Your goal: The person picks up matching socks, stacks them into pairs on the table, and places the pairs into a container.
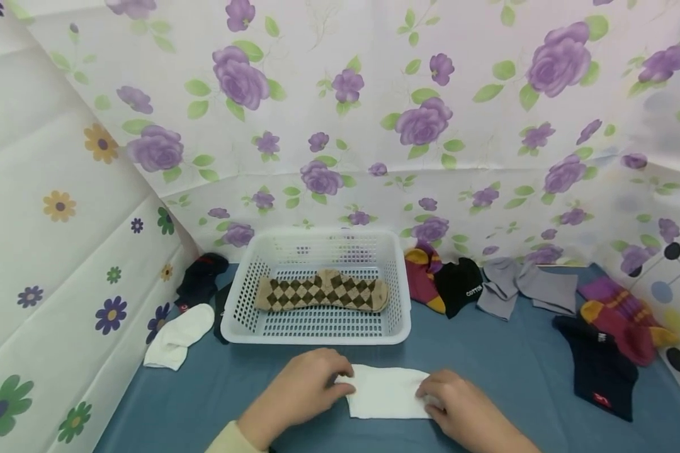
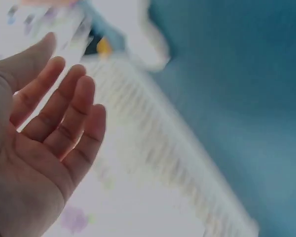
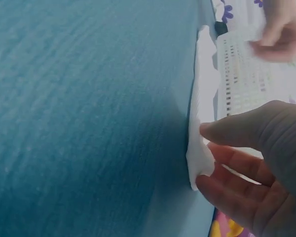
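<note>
A white sock (image 1: 390,393) lies flat on the blue cloth in front of the basket, between the two hands. At its left end is my left hand (image 1: 313,384), thumb and fingers apart. The left wrist view shows that hand (image 2: 52,133) with relaxed fingers and nothing in the palm. My right hand (image 1: 463,406) holds the sock's right end. In the right wrist view the thumb and fingers of the right hand (image 3: 251,163) close about the end of the ribbed white sock (image 3: 203,98). How firm this hold is cannot be seen.
A white plastic basket (image 1: 317,340) holds brown argyle socks (image 1: 323,292). Left of it lie another white sock (image 1: 180,336) and dark socks (image 1: 201,277). On the right are maroon, black (image 1: 459,286), grey (image 1: 527,286), striped (image 1: 629,321) and navy (image 1: 603,371) socks.
</note>
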### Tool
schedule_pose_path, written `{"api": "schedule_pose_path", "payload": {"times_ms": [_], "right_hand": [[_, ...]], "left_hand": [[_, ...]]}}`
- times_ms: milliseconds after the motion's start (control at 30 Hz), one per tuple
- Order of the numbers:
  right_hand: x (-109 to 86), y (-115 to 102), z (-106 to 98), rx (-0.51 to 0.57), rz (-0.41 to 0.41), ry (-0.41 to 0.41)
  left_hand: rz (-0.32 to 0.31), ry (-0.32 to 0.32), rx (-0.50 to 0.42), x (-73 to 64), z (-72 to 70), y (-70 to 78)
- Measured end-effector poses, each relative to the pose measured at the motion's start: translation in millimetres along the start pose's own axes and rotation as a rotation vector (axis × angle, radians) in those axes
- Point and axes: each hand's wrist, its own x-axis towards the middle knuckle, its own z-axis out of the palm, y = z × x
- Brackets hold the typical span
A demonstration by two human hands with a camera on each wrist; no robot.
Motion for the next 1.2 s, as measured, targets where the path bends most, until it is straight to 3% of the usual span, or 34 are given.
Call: {"api": "schedule_pose_path", "payload": {"times_ms": [133, 233, 333, 433, 500, 600, 700, 800, 1000, 1200], "right_hand": [[-3.8, -2, -1, -0.016, -0.016, 0.035], [-5.7, -5, -3, -0.034, -0.03, 0.067], [-7.5, -7, -7, -0.054, -0.024, 0.094], [-8.9, -9, -11, -0.11, 0.011, 0.141], [-10.1, -10, -14, -0.165, 0.044, 0.193], [-12.4, -12, -18, -0.231, 0.086, 0.289], [-14.5, -12, -23, -0.248, 0.112, 0.36], [-15.2, -9, -28, -0.235, 0.132, 0.4], [-15.1, -6, -32, -0.212, 0.181, 0.401], [-13.9, -7, -33, -0.206, 0.225, 0.377]], "left_hand": [[-0.069, 0.288, 0.04, -21.4, -40.2, -11.8], [-0.192, 0.476, 0.082, -34.1, -65.1, -30.2], [-0.328, 0.641, 0.083, -44.7, -80.9, -53.5], [-0.451, 0.765, 0.059, -54.1, -89.3, -77.2], [-0.543, 0.799, 0.051, -59.6, -91.6, -92.8], [-0.673, 0.77, 0.054, -66.9, -92.2, -117.3], [-0.774, 0.687, 0.072, -72.7, -87.8, -140.0], [-0.82, 0.579, 0.094, -75.0, -78.4, -159.0], [-0.885, 0.316, 0.058, -72.2, -57.3, -184.6], [-0.928, 0.163, 0.022, -72.8, -48.8, -194.7]]}}
